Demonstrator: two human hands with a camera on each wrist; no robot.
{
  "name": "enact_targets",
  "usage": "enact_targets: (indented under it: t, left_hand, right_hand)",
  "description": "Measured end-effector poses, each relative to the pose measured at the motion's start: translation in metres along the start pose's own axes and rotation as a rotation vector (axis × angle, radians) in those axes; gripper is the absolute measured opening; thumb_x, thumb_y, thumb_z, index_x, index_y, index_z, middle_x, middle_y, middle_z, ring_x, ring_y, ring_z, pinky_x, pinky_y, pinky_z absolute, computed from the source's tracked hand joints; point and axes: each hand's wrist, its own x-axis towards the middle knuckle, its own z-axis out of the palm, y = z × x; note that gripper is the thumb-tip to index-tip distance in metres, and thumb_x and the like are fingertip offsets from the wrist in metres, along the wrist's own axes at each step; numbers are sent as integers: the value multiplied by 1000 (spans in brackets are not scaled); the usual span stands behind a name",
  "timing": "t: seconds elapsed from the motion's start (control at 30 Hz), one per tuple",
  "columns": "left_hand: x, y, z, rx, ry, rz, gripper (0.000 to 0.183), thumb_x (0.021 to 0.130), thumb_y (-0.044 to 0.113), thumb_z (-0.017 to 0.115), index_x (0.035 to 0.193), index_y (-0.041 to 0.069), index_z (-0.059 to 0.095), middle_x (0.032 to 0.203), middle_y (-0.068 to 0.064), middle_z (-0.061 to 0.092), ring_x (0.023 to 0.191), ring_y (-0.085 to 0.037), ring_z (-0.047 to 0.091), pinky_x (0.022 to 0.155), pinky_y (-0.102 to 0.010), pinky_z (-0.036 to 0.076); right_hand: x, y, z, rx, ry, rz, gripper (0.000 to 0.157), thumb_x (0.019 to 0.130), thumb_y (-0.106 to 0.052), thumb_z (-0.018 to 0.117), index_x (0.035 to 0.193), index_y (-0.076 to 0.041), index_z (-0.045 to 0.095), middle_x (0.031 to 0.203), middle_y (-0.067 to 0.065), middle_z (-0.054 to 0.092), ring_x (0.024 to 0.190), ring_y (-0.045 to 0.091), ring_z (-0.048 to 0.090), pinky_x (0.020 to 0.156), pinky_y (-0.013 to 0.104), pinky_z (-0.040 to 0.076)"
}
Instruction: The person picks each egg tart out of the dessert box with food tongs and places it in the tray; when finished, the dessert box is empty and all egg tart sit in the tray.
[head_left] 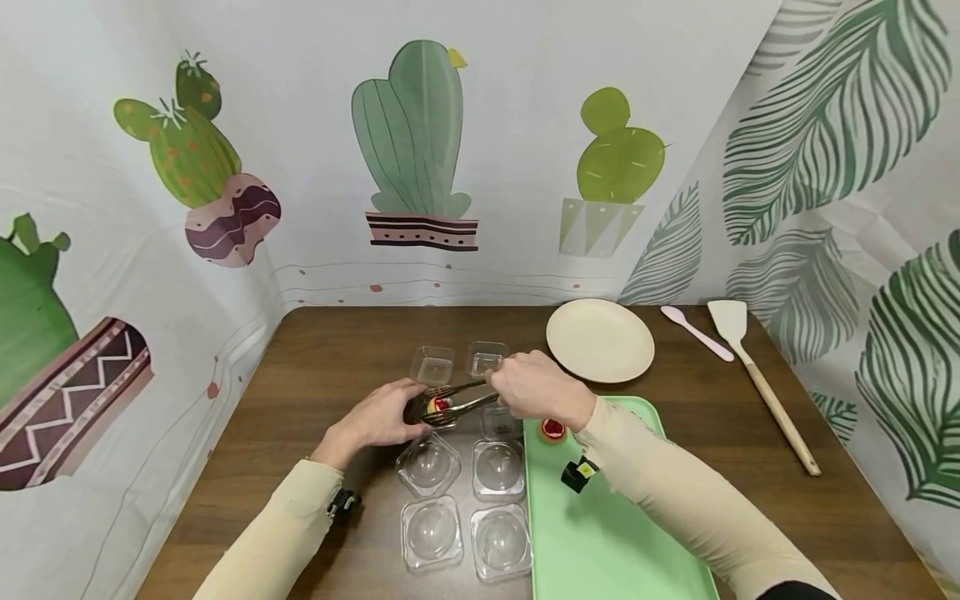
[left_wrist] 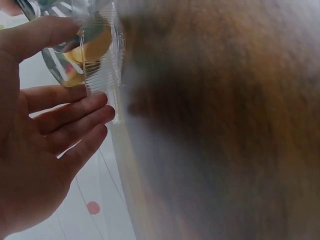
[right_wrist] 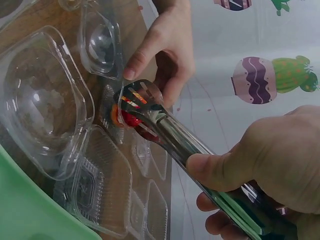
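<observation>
My right hand (head_left: 536, 386) grips a pair of metal tongs (right_wrist: 187, 145) around the handles. Between the tong heads sits a small tart (head_left: 438, 405) with a red topping and a yellow crust. The tart is at a clear plastic box (left_wrist: 116, 65); whether it touches the bottom I cannot tell. My left hand (head_left: 382, 414) holds that box at its side, thumb (left_wrist: 50, 34) and fingers on its edges. A second red-topped tart (head_left: 553, 430) lies on the green tray (head_left: 592, 525), near my right wrist.
Several clear plastic boxes with domed lids, such as this lidded box (head_left: 431, 533), stand left of the tray. Behind the tray lies a cream plate (head_left: 600, 340). A pink spoon (head_left: 697, 333) and a white spatula (head_left: 768, 392) with a wooden handle lie at the right.
</observation>
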Motion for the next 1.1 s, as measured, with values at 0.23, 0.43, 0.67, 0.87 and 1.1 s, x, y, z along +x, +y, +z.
enact_targets:
  t: [0.23, 0.43, 0.67, 0.87, 1.1]
  left_hand:
    - [1, -2, 2, 4, 11, 15, 71, 77, 44, 74, 133, 3, 57, 131, -9, 60, 120, -27, 59, 104, -42, 47]
    - [2, -1, 2, 0, 6, 13, 71, 78, 45, 74, 133, 3, 58, 132, -10, 60, 120, -27, 58, 104, -42, 47]
    - [1, -1, 1, 0, 3, -3, 70, 78, 44, 75, 132, 3, 58, 130, -9, 61, 120, -27, 58, 103, -43, 47]
    - [1, 1, 0, 5, 9, 7, 69, 78, 44, 75, 132, 4, 59, 130, -8, 61, 118, -27, 59, 103, -43, 47]
    - [-1, 1, 1, 3, 1, 1, 69, 78, 43, 75, 132, 5, 58, 131, -9, 60, 119, -27, 59, 103, -43, 47]
  right_hand:
    - [-7, 4, -1, 20, 30, 3, 16, 80, -24, 77, 79, -18, 62, 66, -4, 61, 57, 20, 60, 40, 34, 42]
    - [-13, 8, -5, 58, 34, 7, 16, 79, -23, 77, 90, -16, 67, 70, -3, 64, 59, 21, 62, 41, 33, 42]
    - [-23, 15, -14, 69, 63, 14, 19, 80, -24, 77, 92, -15, 67, 74, -2, 66, 67, 22, 67, 47, 37, 49]
    - [-39, 20, -22, 91, 81, 39, 18, 83, -27, 76, 86, -17, 61, 70, -6, 62, 62, 17, 63, 43, 33, 44]
    - [-61, 27, -30, 103, 136, 48, 17, 82, -21, 76, 84, -17, 59, 69, -9, 57, 60, 14, 58, 42, 30, 41]
